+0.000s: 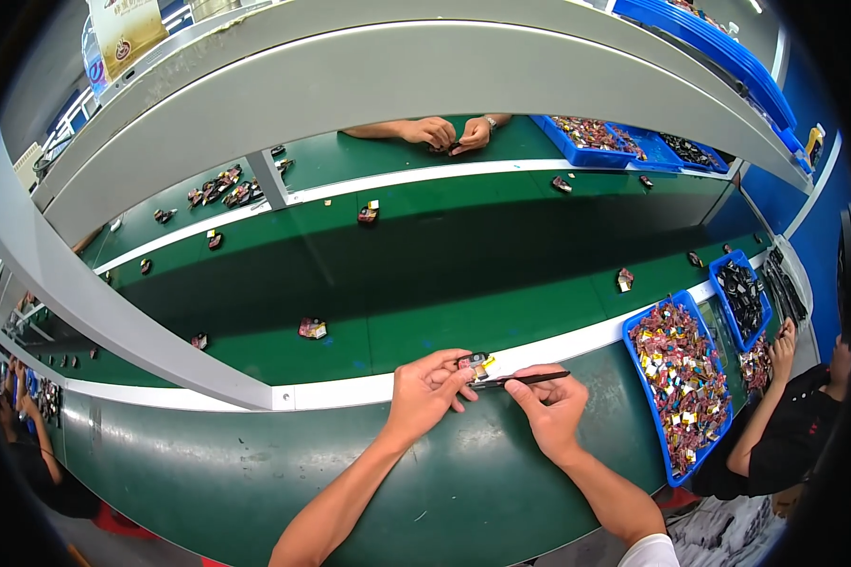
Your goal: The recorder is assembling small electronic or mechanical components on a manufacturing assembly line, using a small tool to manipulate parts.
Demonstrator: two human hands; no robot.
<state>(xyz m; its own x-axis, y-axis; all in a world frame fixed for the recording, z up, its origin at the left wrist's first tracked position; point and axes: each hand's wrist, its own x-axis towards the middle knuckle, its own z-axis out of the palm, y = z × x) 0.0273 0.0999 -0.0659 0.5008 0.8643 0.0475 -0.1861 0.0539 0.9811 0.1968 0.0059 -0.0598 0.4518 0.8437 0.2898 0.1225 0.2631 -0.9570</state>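
One small black-and-red component [477, 365] is sitting in the left hand [420, 393], fingers [437, 362] wrapping it above the near tabletop [255, 452]. The right hand [552, 408] is pinching a slim black pen-like tool [541, 377], fingers drawn together. Tool's long axis is running left to right, left end pointing at the component, just left of the right hand; cannot tell whether they are touching.

A long green surface [208, 463] borders a green belt [501, 312] crossed by a broad dark shadow, with white rails [350, 392] alongside. A pale grey shelf frame [425, 66] spans above; a blue wall [827, 241] stands right, near what seems a ceiling light [755, 6].
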